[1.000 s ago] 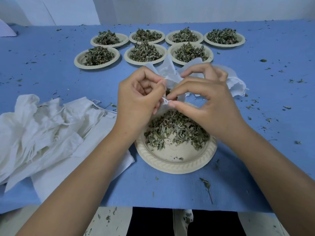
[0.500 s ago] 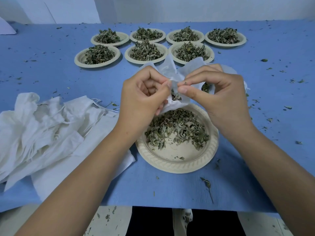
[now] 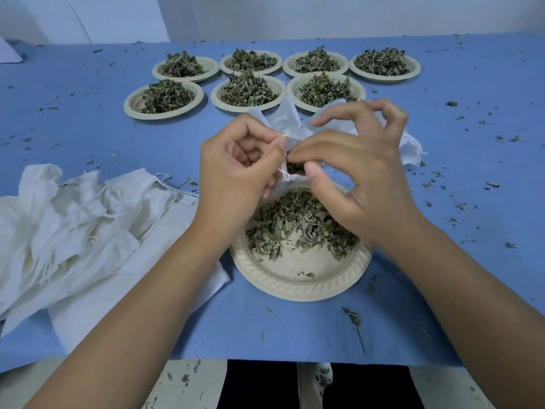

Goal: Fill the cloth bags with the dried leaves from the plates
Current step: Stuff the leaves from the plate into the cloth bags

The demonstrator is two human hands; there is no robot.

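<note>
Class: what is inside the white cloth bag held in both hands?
Dried leaves show in the open mouth of the cloth bag. The rest is hidden by the cloth, the left hand and the right hand.

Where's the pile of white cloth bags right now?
Head view: the heap of white cloth bags lies on the blue table's left side, just left of the near cream paper plate of dried leaves.

Over the near plate [image 3: 298,287] of dried leaves [image 3: 298,225], the left hand [image 3: 239,169] pinches the mouth of a white cloth bag [image 3: 290,122] and the right hand [image 3: 362,178] grips its other edge, with leaves showing inside. A pile of bags [image 3: 73,225] lies to the left. Seven full plates [image 3: 247,90] sit farther back.
</note>
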